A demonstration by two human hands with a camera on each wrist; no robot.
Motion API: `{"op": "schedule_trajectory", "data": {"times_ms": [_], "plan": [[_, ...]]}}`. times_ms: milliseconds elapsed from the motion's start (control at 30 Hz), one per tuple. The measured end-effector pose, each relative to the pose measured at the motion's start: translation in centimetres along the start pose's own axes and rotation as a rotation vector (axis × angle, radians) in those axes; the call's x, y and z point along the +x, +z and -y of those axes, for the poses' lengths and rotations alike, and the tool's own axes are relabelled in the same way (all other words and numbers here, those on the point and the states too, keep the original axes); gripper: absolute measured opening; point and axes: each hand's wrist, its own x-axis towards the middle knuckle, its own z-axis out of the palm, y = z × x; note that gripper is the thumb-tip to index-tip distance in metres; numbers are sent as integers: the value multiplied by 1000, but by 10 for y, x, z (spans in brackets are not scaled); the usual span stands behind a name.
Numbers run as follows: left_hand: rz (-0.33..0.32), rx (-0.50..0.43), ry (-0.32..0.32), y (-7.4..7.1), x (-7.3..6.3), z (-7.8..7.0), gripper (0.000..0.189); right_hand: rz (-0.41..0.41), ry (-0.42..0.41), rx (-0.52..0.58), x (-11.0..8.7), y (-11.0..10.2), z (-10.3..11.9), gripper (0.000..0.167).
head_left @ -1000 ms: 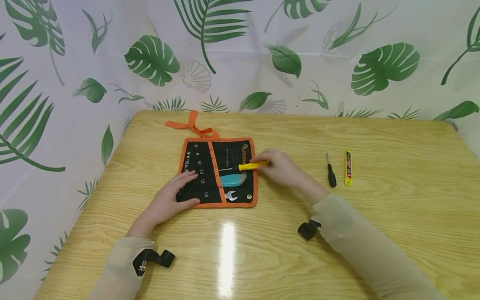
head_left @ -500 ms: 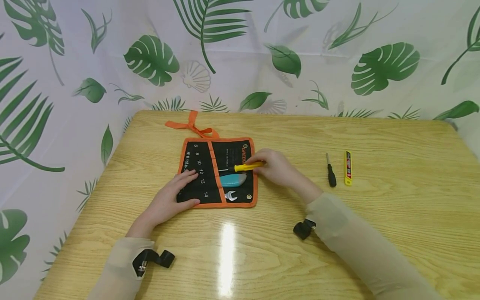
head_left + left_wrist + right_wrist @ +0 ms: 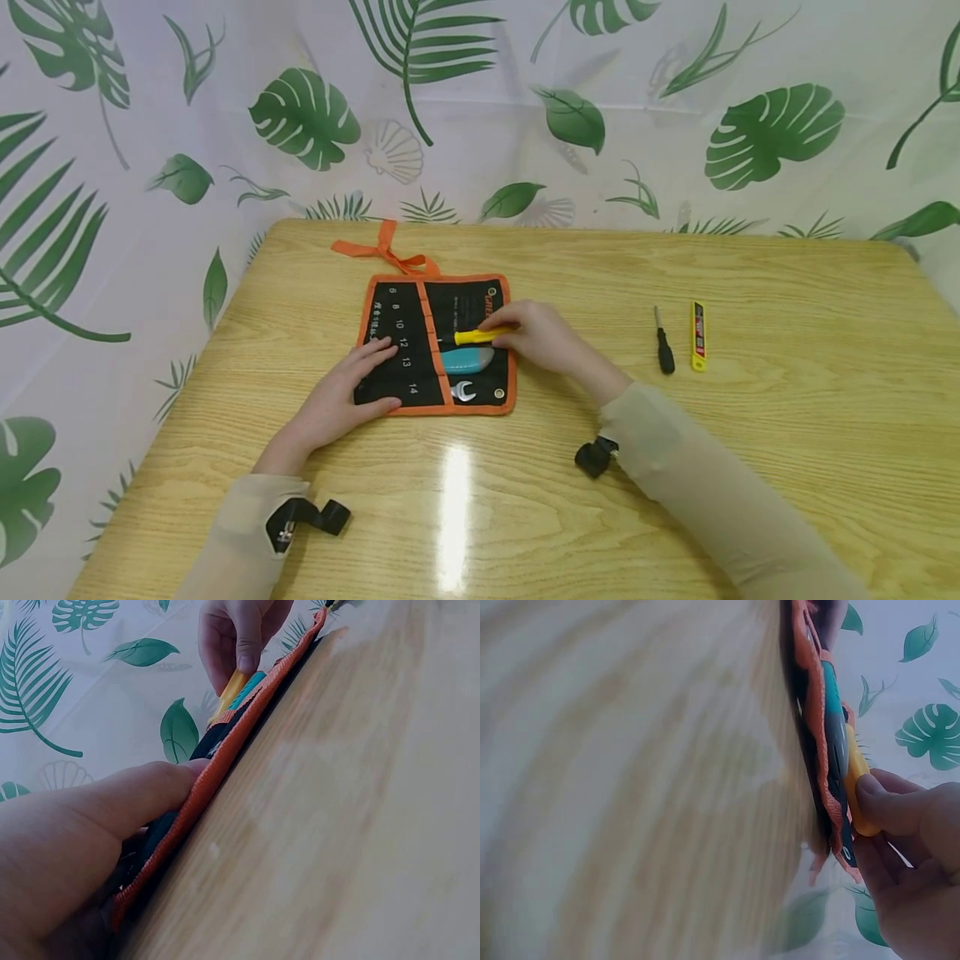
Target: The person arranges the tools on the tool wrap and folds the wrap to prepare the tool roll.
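A black tool pouch (image 3: 386,383) with orange trim lies spread on the table. My left hand (image 3: 337,396) rests on its left part, the fingers fairly straight over the printed sizes; the thumb (image 3: 150,791) lies along the near edge. With my right hand (image 3: 543,337) I pinch the yellow handle of a screwdriver (image 3: 472,337) between thumb and fingers. Its shaft is mostly inside a pocket of the pouch. Beside it in the pockets sit a teal-and-grey handled tool (image 3: 467,360) and an open-end wrench (image 3: 463,391). The right wrist view shows the yellow handle (image 3: 857,776) close along the teal one.
Right of the pouch on the wooden table (image 3: 810,417) lie a black-handled screwdriver (image 3: 664,346) and a yellow flat case (image 3: 699,337) with a dark label. An orange tie ribbon (image 3: 386,250) spreads behind the pouch. A leaf-patterned cloth (image 3: 465,108) hangs along the back.
My right hand has moved left with the yellow screwdriver, and less of its shaft shows outside the pocket. The left hand has stayed on the pouch.
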Motion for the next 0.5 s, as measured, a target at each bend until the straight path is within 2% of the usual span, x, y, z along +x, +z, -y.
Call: {"op": "schedule_trajectory", "data": {"times_ms": [300,500], "plan": [[3,-4,-10,1,0,0,73,16,-9,-21,7,3,1,21],[4,7,-11,1,0,0,72,24,20,-41,10,5,0,22]]}}
